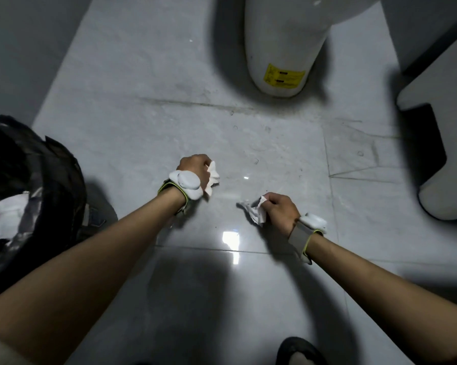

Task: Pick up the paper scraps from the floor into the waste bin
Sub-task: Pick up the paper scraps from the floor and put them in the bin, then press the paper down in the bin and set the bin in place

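My left hand [195,168] is closed around a crumpled white paper scrap [213,177] low over the grey tiled floor, near the middle of the view. To its right, my right hand [281,209] grips another crumpled white paper scrap [252,212] that sticks out to the left of the fingers. The waste bin [61,180], lined with a black bag, stands at the left edge. White paper [8,214] lies inside it. Both wrists wear white sensor bands.
A white pedestal [282,46] with a yellow label stands at the top centre. A white fixture [443,154] fills the right edge. A grey wall runs along the upper left. A dark sandal on a foot [299,351] shows at the bottom.
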The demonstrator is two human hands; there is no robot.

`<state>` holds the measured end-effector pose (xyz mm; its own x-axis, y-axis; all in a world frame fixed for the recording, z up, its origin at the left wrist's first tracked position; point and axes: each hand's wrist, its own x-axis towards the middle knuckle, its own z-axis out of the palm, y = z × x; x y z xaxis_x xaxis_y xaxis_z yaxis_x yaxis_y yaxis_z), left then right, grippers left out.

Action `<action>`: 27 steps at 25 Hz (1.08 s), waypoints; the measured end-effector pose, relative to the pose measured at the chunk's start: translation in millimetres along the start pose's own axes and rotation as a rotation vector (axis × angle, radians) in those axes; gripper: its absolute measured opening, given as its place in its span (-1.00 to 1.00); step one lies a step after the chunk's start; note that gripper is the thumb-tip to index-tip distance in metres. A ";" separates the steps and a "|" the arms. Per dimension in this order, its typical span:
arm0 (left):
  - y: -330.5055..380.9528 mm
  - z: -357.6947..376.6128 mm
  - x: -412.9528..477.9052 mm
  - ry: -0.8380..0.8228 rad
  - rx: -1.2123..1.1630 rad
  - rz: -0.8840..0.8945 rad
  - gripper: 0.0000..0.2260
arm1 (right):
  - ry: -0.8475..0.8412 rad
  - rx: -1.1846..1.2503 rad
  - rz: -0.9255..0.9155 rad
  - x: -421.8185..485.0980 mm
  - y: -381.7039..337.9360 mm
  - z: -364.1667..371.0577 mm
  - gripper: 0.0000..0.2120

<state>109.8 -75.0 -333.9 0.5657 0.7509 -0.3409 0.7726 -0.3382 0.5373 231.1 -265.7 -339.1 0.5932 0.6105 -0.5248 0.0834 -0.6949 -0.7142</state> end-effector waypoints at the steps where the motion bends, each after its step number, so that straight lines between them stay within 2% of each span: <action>1: 3.4 -8.1 -4.8 0.014 -0.036 -0.011 -0.81 | -0.013 0.080 0.032 -1.0 -6.7 0.5 -0.81; 4: 17.1 -40.3 -23.4 0.102 -0.137 -0.031 -0.84 | -0.071 0.289 0.077 -6.4 -34.0 3.8 -0.82; 7: 33.4 -79.1 -48.6 0.185 -0.238 0.019 -0.87 | -0.137 0.363 0.051 -12.3 -61.1 13.5 -0.84; 11: 36.7 -150.3 -91.8 0.354 -0.282 0.113 -0.89 | -0.215 0.342 -0.078 -23.6 -106.0 40.7 -0.79; 16: -5.2 -237.2 -152.4 0.613 -0.186 0.125 -0.91 | -0.296 0.273 -0.347 -51.4 -180.7 77.4 -0.94; 18: -34.8 -256.1 -174.9 0.689 -0.098 0.036 -0.91 | -0.343 0.316 -0.457 -70.6 -217.1 90.9 -0.95; 20: -69.4 -264.9 -193.3 0.701 0.055 -0.127 -0.88 | -0.422 0.376 -0.556 -92.8 -251.0 102.3 -0.89; 23: -111.7 -259.1 -207.4 0.489 0.240 -0.343 -0.76 | -0.507 0.397 -0.666 -115.1 -286.3 114.2 -0.82; 25: -127.3 -254.7 -213.2 0.459 0.229 -0.398 -0.68 | -0.574 0.258 -0.695 -126.3 -303.2 128.4 -0.94; 26: -131.9 -254.4 -215.0 0.504 0.206 -0.408 -0.67 | -0.622 0.146 -0.684 -131.0 -310.7 136.5 -0.92; 27: -134.9 -255.6 -215.7 0.565 0.185 -0.408 -0.67 | -0.671 0.029 -0.654 -134.0 -317.0 143.2 -0.78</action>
<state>-190.1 -46.4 -135.7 0.0250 0.9996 -0.0088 0.9550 -0.0213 0.2958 10.5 -72.8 -108.7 -0.1510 0.9746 -0.1655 0.2121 -0.1316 -0.9684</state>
